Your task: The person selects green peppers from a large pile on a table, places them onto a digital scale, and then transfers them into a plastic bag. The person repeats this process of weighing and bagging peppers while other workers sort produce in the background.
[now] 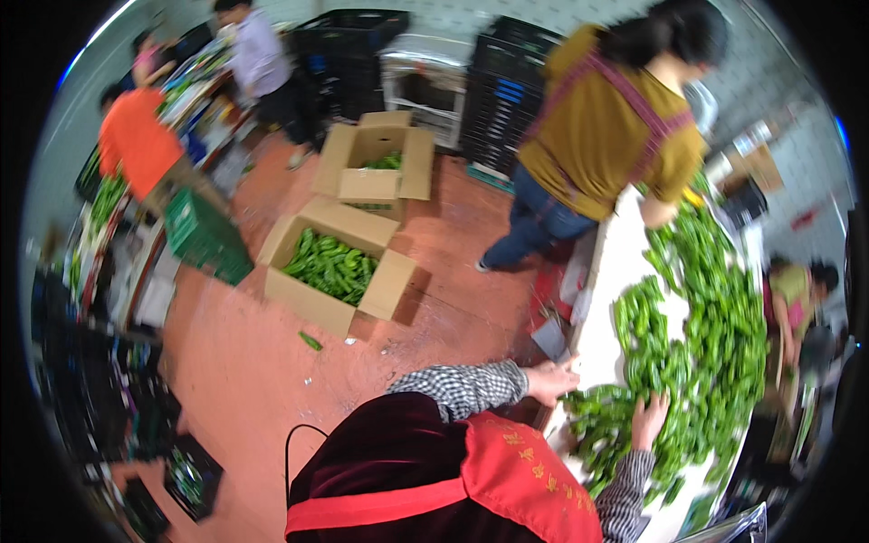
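A long white table (605,271) on the right carries a big heap of green peppers (715,317). My left hand (552,380), in a checked sleeve, rests at the table's near edge, fingers pointing at the closest peppers (597,412). Further in, my right hand (648,416) lies flat on the pile with its fingers spread, and I see nothing gripped in it. My dark red top and red apron (507,471) fill the lower middle of the view.
A person in a mustard top (606,118) works at the table's far end, and another person (797,299) stands at its right side. Two open cardboard boxes (308,290) (371,172) with peppers sit on the red floor. A green crate (204,237), black crates (507,90) and more people stand at left and back.
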